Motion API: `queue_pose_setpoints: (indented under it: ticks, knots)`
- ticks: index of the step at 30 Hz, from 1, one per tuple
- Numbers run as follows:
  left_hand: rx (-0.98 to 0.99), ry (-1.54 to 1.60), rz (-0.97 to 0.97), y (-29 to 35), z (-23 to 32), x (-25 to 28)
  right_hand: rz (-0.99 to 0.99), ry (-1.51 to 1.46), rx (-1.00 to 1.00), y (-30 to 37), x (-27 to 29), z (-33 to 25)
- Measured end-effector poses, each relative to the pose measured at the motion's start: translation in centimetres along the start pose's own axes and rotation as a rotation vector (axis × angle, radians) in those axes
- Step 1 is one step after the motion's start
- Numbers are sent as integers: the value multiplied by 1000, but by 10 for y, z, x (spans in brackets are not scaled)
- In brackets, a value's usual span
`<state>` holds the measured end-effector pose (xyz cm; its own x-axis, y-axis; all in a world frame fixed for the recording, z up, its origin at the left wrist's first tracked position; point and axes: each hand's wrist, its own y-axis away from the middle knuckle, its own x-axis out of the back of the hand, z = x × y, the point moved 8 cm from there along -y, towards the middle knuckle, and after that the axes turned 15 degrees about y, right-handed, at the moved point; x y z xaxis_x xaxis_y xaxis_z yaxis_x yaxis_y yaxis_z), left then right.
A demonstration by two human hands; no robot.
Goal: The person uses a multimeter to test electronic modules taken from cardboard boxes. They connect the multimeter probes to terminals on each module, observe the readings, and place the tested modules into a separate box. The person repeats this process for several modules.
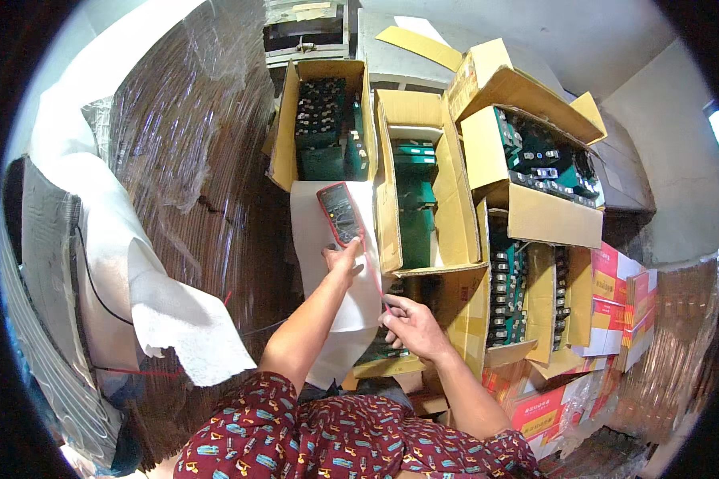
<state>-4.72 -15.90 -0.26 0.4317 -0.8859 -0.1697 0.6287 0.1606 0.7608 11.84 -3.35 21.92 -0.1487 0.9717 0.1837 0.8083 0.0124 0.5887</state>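
Observation:
A multimeter [341, 213] with a red rim and dark face is tilted above a strip of white sheet. My left hand [343, 259] is closed at its lower end, where a red test lead [373, 275] comes out. Down and to the right, my right hand [414, 326] pinches that lead between thumb and fingers. What the lead's far end looks like is hidden in the right hand. Just beyond the meter stands an open cardboard carton [280, 152] with green, battery-like blocks [321, 108] that have metal terminals.
More cartons of green blocks stand to the right, one long carton [471, 191] and one tilted carton [555, 215] higher up. Red, yellow and white boxes [619, 295] are stacked beyond. At left are plastic-wrapped cardboard stacks [160, 136] and a draped white sheet [188, 331].

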Motion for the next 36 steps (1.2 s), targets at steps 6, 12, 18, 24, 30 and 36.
queue_pose_setpoints:
  ticks: [6, 12, 18, 24, 30, 36]
  knots:
    - [-187, 217, -214, -34, -6, -13, -74, 22, 37, 73, 2, -42]
    - [-551, 104, -138, -71, 35, 9, 4, 93, -90, 168, 36, -50]
    - [-312, 21, -335, -39, 31, -45, 340, 193, -106, 266, 84, -83]
    - [-326, -28, -332, -23, 33, -74, 741, 153, 68, 358, 145, -92]
    - [-334, -85, -382, -46, 49, -63, 799, -182, 661, 396, 209, -63]
    - [-563, -502, -244, 49, 71, -34, 388, -892, 830, 288, 169, -112]
